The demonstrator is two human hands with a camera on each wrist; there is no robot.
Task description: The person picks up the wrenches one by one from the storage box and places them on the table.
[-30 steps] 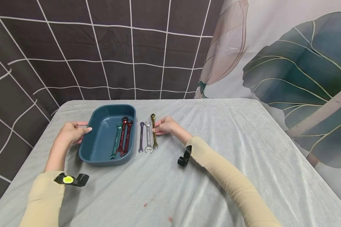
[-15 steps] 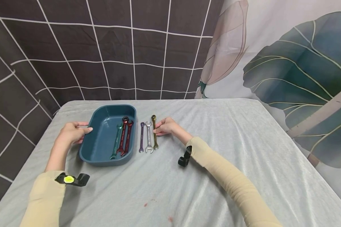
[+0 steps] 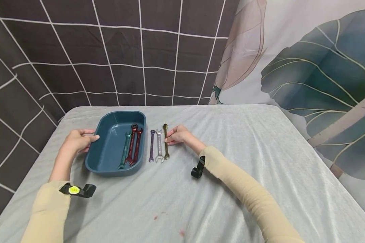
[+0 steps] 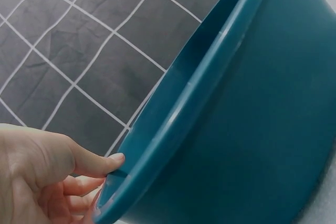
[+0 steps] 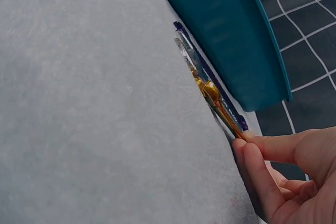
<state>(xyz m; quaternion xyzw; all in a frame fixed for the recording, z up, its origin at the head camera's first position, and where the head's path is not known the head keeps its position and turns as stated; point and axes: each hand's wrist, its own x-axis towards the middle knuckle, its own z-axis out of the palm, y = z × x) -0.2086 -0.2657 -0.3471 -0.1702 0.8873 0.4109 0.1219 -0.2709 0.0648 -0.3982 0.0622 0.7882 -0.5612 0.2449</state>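
My left hand (image 3: 79, 141) grips the left rim of a blue plastic bin (image 3: 107, 174), its thumb over the edge in the left wrist view. Inside the bin, toward its right side, lie a green wrench (image 3: 124, 150) and two red wrenches, one with a ring end (image 3: 131, 145) and one beside it (image 3: 137, 145). Right of the bin a purple wrench (image 3: 151, 145) and a silver wrench (image 3: 159, 145) lie side by side on the cloth. Just right of these, my right hand (image 3: 178, 135) pinches a gold wrench (image 3: 166, 150) between thumb and fingers near its middle.
Grey-white cloth covers the table (image 3: 231, 135). Behind it hangs a dark curtain (image 3: 158, 50) with white grid lines, and a leaf-patterned curtain (image 3: 322, 67) hangs at the right. Small reddish marks (image 3: 182, 233) show near the front.
The gold wrench has shifted very slightly toward the near side in my right hand. The left hand, the bin and the other wrenches look unmoved.
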